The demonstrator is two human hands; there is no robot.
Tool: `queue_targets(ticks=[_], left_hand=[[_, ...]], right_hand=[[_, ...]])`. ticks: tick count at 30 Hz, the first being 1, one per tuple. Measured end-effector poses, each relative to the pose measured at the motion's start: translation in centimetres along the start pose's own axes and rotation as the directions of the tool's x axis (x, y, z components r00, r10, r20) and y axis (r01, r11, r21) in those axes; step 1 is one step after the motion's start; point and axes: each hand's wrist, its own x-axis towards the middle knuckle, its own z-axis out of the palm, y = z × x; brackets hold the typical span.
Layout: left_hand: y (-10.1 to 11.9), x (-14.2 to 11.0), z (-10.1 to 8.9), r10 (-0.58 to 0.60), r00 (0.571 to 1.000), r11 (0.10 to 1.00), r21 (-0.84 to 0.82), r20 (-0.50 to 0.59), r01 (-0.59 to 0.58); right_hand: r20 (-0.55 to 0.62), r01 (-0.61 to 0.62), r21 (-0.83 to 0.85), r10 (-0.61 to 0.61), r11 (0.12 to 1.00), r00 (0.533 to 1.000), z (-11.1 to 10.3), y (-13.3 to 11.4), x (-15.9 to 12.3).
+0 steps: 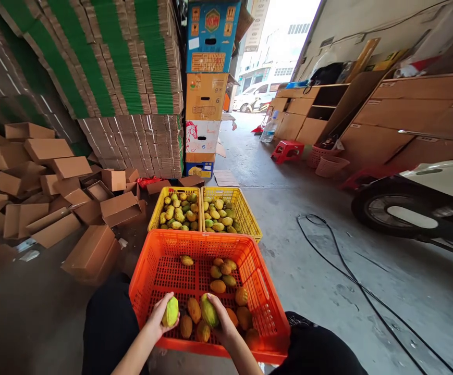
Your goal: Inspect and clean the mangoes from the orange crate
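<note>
My left hand (161, 317) is closed around a bright yellow-green oval fruit (170, 312) with lengthwise ridges, perhaps a small melon or papaya. A darker green fruit (209, 311) of the same kind is in my right hand (223, 323), thumb on top. Both hands are over the near part of an orange plastic crate (140, 271). Below and between them, several yellow-orange fruits (194, 310) lie on its slatted bottom. More fruits (226, 268) sit in a cluster toward the crate's right side, and a single fruit (186, 260) lies near its far wall.
Two yellow crates (252, 211) of similar fruit stand directly beyond the orange one. Loose cardboard boxes (93, 252) cover the floor at left, before stacks of flattened cartons (132, 140). A black cable (351, 276) runs along the right floor near a vehicle wheel (378, 211).
</note>
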Motion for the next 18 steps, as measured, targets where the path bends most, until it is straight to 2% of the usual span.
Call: queue_targets(ticks=[3,7,13,18], left_hand=[[0.1,-0.6,0.4,0.088,0.995,0.994,0.075,-0.050,-0.084],[0.2,-1.0,0.6,0.083,0.995,0.993,0.088,-0.057,-0.077],[0.3,-0.9,0.5,0.085,0.993,0.990,0.119,-0.077,-0.075],[0.4,-1.1,0.5,0.060,0.995,0.991,0.123,-0.076,-0.051]], right_hand=[[-0.034,-0.066,0.042,0.067,0.997,0.997,0.2,0.1,0.1],[-0.051,-0.132,0.117,0.139,0.984,0.989,0.0,0.5,0.7],[-0.153,-0.096,0.170,0.123,0.981,0.981,-0.3,0.9,1.7],[-0.094,-0.096,0.171,0.113,0.981,0.989,-0.1,0.4,1.1]])
